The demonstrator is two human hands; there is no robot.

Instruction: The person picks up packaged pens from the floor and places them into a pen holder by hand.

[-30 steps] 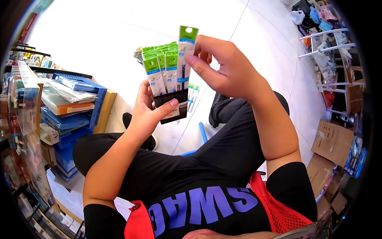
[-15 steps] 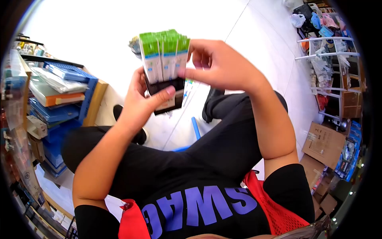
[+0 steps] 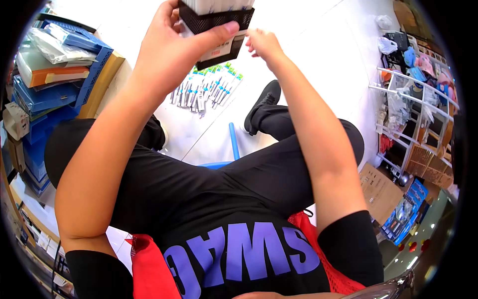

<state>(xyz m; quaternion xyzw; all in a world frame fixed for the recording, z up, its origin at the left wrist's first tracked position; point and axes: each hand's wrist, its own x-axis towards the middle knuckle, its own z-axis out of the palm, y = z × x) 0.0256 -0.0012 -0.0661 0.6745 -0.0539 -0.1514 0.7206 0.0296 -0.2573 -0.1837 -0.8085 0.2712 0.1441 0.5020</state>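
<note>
A black mesh pen holder [image 3: 216, 22] is gripped in my left hand [image 3: 179, 42], the thumb lying across its near side by a white label. Upright in it stand white slim packets [image 3: 214, 6], their tops cut off by the upper edge of the view. My right hand [image 3: 265, 46] is beside the holder's right edge, fingers loosely bent and partly apart, with nothing visible in them. Below the holder, many slim packaged pens [image 3: 204, 89] with green and blue ends lie spread on the white floor.
Blue file trays [image 3: 59, 94] with folders stand at the left. White wire racks [image 3: 418, 94] hold bags and small goods at the right, above a cardboard box [image 3: 378, 192]. A blue stool leg [image 3: 234, 142] shows between my legs.
My left hand has moved the holder up in the view. My right hand has left the packets and moved to the holder's right side. The pens on the floor have come into view.
</note>
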